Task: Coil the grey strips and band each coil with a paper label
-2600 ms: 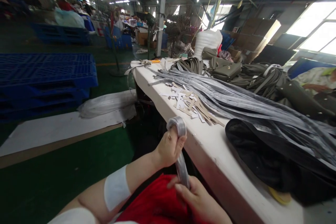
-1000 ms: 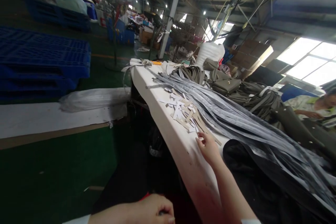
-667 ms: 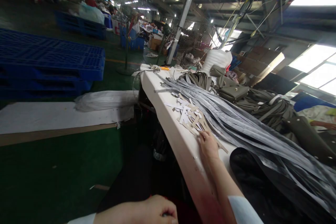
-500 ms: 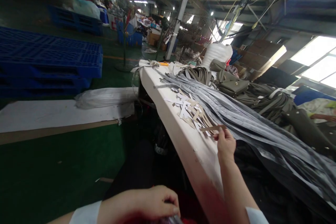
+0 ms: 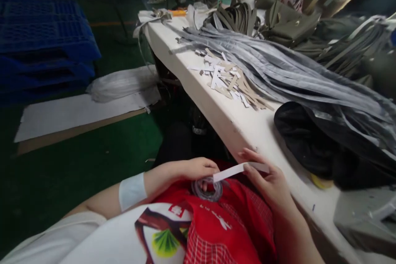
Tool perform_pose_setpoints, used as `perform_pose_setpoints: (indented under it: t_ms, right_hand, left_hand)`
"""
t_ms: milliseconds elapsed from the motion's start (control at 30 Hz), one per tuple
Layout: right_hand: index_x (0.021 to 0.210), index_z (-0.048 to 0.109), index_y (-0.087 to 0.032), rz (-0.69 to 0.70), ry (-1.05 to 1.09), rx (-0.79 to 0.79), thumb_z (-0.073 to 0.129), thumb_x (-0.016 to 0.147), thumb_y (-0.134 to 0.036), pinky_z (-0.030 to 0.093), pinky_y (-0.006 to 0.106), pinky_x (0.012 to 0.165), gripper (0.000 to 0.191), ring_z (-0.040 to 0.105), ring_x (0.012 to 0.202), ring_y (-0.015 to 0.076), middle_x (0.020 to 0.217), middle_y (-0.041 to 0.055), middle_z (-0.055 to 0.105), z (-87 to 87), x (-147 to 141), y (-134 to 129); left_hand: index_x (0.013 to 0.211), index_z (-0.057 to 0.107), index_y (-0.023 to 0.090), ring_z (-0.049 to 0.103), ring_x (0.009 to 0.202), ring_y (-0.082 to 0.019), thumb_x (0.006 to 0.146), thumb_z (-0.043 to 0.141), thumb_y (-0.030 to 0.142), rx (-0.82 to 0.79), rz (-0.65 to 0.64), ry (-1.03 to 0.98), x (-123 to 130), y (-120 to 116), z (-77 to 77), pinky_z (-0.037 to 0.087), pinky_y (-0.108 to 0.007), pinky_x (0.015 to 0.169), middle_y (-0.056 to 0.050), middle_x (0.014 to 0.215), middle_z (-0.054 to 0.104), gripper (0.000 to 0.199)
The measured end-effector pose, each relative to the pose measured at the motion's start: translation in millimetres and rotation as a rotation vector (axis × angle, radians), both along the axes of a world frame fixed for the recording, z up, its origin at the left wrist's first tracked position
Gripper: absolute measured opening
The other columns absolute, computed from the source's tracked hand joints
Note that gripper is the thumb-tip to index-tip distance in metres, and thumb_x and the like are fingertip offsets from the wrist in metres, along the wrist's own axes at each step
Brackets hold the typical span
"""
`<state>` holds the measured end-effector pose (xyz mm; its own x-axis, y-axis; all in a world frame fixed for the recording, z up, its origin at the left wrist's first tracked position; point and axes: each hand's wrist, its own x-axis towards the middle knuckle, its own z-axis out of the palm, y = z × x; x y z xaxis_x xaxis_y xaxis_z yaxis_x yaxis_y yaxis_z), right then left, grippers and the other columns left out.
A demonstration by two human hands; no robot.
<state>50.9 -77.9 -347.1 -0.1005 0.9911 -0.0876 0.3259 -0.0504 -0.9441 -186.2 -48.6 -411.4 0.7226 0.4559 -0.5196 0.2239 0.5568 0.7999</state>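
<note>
My left hand [image 5: 202, 170] is closed around a small grey coil [image 5: 208, 189], which it holds over the red apron [image 5: 229, 222]. Between the thumb and fingers of my right hand [image 5: 262, 173] is a white paper strip [image 5: 230, 171], whose left end reaches the top of the coil. A loose pile of white and tan strips [image 5: 230, 78] lies on the white table [image 5: 222, 111]. Long grey bands [image 5: 262, 57] are spread beside the pile.
A black cloth [image 5: 297, 140] lies on the table's right part. Olive bags and straps [image 5: 291, 24] are heaped at the back. Blue pallets [image 5: 46, 45] stand on the floor at the left, near a wrapped white bundle [image 5: 123, 84].
My right hand has left the strip pile and come back to my lap with a strip. The view has tipped down, and the coil in my left hand now shows clearly.
</note>
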Motion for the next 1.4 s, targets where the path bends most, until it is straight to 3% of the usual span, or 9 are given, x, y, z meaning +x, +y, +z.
perform_pose_setpoints:
  t_ms: [67, 167, 333, 600, 833, 967, 1100, 1233, 1400]
  right_hand:
    - [0.112, 0.068, -0.022, 0.043, -0.095, 0.021, 0.067, 0.085, -0.033, 0.059, 0.033, 0.080, 0.029, 0.070, 0.089, 0.0215, 0.103, 0.0076, 0.074, -1.9, -4.3, -18.4]
    - [0.099, 0.070, -0.022, 0.091, -0.256, 0.200, 0.065, 0.086, -0.026, 0.058, 0.031, 0.074, 0.014, 0.070, 0.080, 0.0200, 0.092, 0.0066, 0.074, 1.1, -6.9, -35.2]
    - [0.101, 0.064, -0.023, 0.309, -0.437, 0.467, 0.055, 0.088, -0.012, 0.054, 0.028, 0.068, 0.019, 0.067, 0.077, 0.0175, 0.086, 0.0052, 0.070, 16.6, -16.2, -51.9]
    - [0.099, 0.060, -0.020, 0.435, -0.466, 0.524, 0.053, 0.085, -0.007, 0.048, 0.028, 0.066, 0.021, 0.062, 0.073, 0.0171, 0.085, 0.0049, 0.067, 23.7, -31.1, -62.5]
    - [0.081, 0.062, -0.019, 0.448, -0.696, 0.597, 0.048, 0.087, -0.009, 0.040, 0.030, 0.060, 0.018, 0.053, 0.062, 0.0170, 0.070, 0.0030, 0.061, 7.9, -44.7, -62.8]
    - [0.085, 0.064, -0.020, 0.469, -0.692, 0.540, 0.047, 0.087, -0.010, 0.041, 0.029, 0.062, 0.019, 0.057, 0.067, 0.0176, 0.075, 0.0037, 0.064, -10.2, -53.1, -59.2]
    - [0.103, 0.064, -0.021, 0.334, -0.568, 0.340, 0.052, 0.090, -0.017, 0.048, 0.029, 0.072, 0.017, 0.064, 0.077, 0.0187, 0.087, 0.0052, 0.070, -23.0, -49.3, -52.9]
    - [0.084, 0.069, -0.022, 0.153, -0.354, 0.130, 0.065, 0.085, -0.031, 0.050, 0.030, 0.067, 0.009, 0.065, 0.071, 0.0188, 0.079, 0.0038, 0.071, -22.8, -39.5, -43.6]
    - [0.072, 0.071, -0.021, 0.066, -0.128, -0.025, 0.070, 0.080, -0.035, 0.048, 0.027, 0.064, 0.016, 0.063, 0.067, 0.0174, 0.071, 0.0022, 0.070, -29.4, -36.0, -33.1]
  left_hand:
    - [0.095, 0.069, 0.015, 0.057, 0.047, -0.010, 0.079, 0.064, 0.056, -0.041, 0.007, 0.021, 3.2, -1.6, -2.2, 0.045, -0.021, 0.048, 0.000, 0.063, 0.065, 0.044]
    - [0.097, 0.070, 0.013, 0.054, 0.043, -0.009, 0.079, 0.063, 0.058, -0.070, 0.036, 0.031, 6.1, -4.8, -3.6, 0.044, -0.021, 0.046, -0.001, 0.063, 0.067, 0.049]
    - [0.098, 0.070, 0.013, 0.053, 0.043, -0.007, 0.079, 0.063, 0.061, -0.055, 0.055, 0.045, 6.3, -6.7, -3.1, 0.041, -0.019, 0.047, -0.001, 0.066, 0.068, 0.052]
    - [0.094, 0.070, 0.010, 0.057, 0.057, -0.011, 0.082, 0.060, 0.055, 0.125, 0.047, 0.100, 7.2, -5.2, -6.2, 0.048, -0.023, 0.061, -0.002, 0.070, 0.067, 0.047]
    - [0.103, 0.068, 0.012, 0.056, 0.048, -0.011, 0.090, 0.049, 0.048, 0.160, -0.022, 0.171, 7.0, -9.8, 4.1, 0.044, -0.021, 0.047, -0.002, 0.069, 0.065, 0.042]
    - [0.102, 0.069, 0.012, 0.059, 0.054, -0.012, 0.092, 0.047, 0.041, 0.196, -0.024, 0.146, 6.5, -9.4, 7.6, 0.047, -0.021, 0.053, -0.002, 0.070, 0.067, 0.037]
    - [0.092, 0.072, 0.012, 0.063, 0.077, -0.015, 0.089, 0.053, 0.033, 0.325, 0.008, 0.096, 2.3, -7.8, 12.2, 0.049, -0.023, 0.073, -0.005, 0.086, 0.073, 0.029]
    - [0.095, 0.073, 0.013, 0.064, 0.082, -0.016, 0.090, 0.049, 0.028, 0.398, -0.001, 0.096, -1.3, -9.4, 19.9, 0.049, -0.023, 0.076, -0.004, 0.091, 0.074, 0.029]
    - [0.090, 0.072, 0.014, 0.062, 0.079, -0.015, 0.089, 0.053, 0.034, 0.552, -0.052, 0.078, 0.8, -12.9, 29.4, 0.047, -0.021, 0.074, -0.003, 0.084, 0.071, 0.027]
